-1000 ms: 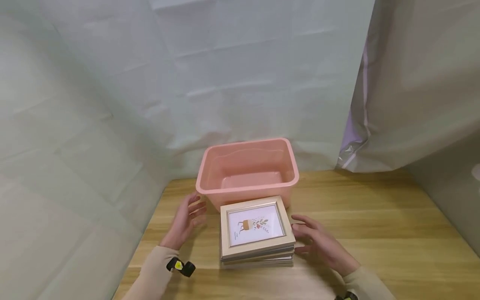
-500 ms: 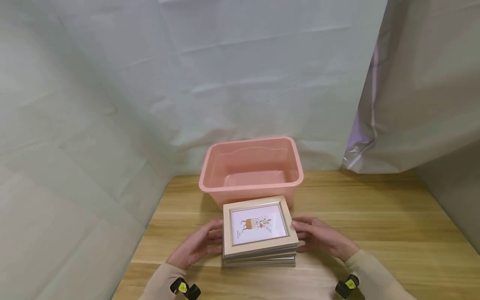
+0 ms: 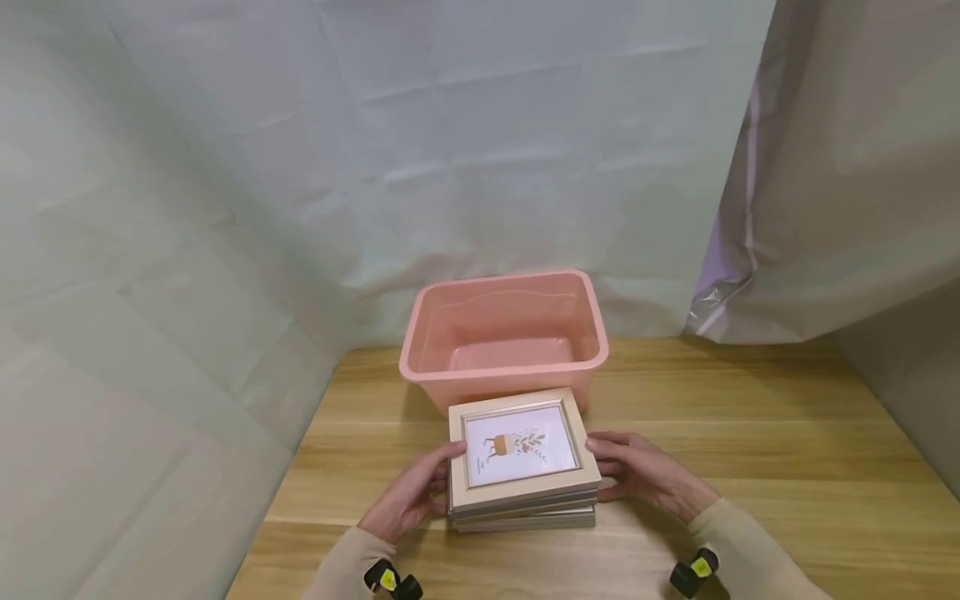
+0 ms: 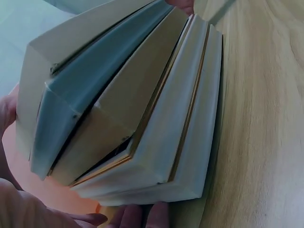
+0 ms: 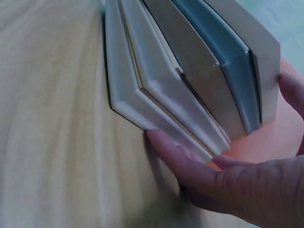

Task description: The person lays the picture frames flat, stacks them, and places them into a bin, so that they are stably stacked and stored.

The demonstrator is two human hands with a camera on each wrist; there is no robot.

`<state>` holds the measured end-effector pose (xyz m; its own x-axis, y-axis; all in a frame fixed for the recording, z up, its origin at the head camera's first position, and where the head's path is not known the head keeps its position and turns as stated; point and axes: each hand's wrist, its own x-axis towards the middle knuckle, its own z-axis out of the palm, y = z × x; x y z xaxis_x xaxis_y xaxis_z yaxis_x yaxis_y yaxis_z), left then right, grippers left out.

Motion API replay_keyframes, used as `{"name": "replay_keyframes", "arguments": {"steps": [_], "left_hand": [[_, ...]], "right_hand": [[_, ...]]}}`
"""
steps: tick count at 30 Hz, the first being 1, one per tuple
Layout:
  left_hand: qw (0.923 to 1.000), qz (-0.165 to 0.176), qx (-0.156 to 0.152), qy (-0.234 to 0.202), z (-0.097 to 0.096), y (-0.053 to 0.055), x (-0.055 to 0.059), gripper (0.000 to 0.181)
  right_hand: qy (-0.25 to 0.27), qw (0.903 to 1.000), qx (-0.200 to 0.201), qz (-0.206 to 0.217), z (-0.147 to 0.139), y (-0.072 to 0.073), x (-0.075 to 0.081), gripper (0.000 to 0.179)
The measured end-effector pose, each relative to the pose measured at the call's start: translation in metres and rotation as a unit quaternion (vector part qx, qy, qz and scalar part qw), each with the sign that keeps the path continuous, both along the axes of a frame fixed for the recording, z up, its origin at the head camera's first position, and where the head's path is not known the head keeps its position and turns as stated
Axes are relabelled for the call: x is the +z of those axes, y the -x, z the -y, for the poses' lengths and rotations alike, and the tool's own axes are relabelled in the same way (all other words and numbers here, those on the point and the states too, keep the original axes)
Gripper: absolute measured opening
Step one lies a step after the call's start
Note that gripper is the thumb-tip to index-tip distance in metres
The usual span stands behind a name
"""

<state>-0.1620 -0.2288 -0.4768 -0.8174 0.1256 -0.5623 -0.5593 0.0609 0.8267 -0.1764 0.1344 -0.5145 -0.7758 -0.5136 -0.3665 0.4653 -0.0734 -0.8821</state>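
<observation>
A stack of several picture frames lies on the wooden table, the upper ones slightly askew over the lower ones. The top picture frame is pale wood around a print of plants in an orange pot. My left hand grips the stack's left side, thumb on the top frame's edge and fingers lower down. On the opposite side my right hand holds it the same way. Both wrist views show the side edges: cream, a blue-grey frame, brown, then white ones. Fingertips touch the lowest frames.
Directly behind the stack stands a pink plastic tub with nothing visible inside. Pale sheeting hangs behind and to the left, and a grey-beige curtain hangs at the right. Bare wooden table extends to the right.
My left hand has come from beside the tub to the stack's left side and now grips it. The right hand has closed in on the right side. The stack stays on the table.
</observation>
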Motion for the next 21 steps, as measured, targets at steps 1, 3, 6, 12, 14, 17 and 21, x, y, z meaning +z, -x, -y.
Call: {"name": "replay_keyframes", "arguments": {"steps": [1, 3, 6, 12, 14, 17, 21], "left_hand": [[1.0000, 0.001, 0.005, -0.004, 0.000, -0.001, -0.001, 0.074], [0.9999, 0.006, 0.005, -0.009, -0.001, -0.002, -0.002, 0.075], [0.9997, 0.019, -0.003, -0.016, 0.000, -0.004, -0.005, 0.077], [0.9990, 0.033, -0.019, -0.023, -0.001, -0.003, -0.007, 0.082], [0.9989, 0.034, -0.024, -0.023, -0.001, -0.002, -0.007, 0.085], [0.9987, 0.037, -0.030, -0.020, 0.000, 0.000, -0.007, 0.085], [0.9987, 0.036, -0.031, -0.020, 0.002, 0.001, -0.008, 0.082]], "right_hand": [[0.005, 1.0000, 0.000, 0.001, 0.000, -0.001, 0.000, 0.083], [0.012, 0.9999, -0.001, 0.003, 0.000, -0.003, -0.002, 0.080], [0.013, 0.9999, -0.005, -0.003, 0.000, -0.007, -0.003, 0.080], [-0.013, 0.9993, -0.019, -0.028, 0.003, -0.011, 0.000, 0.086], [-0.018, 0.9991, -0.018, -0.034, 0.003, -0.012, 0.003, 0.087], [-0.018, 0.9990, -0.012, -0.040, 0.004, -0.012, 0.007, 0.088], [-0.002, 0.9990, 0.000, -0.044, 0.007, -0.013, 0.011, 0.089]]}}
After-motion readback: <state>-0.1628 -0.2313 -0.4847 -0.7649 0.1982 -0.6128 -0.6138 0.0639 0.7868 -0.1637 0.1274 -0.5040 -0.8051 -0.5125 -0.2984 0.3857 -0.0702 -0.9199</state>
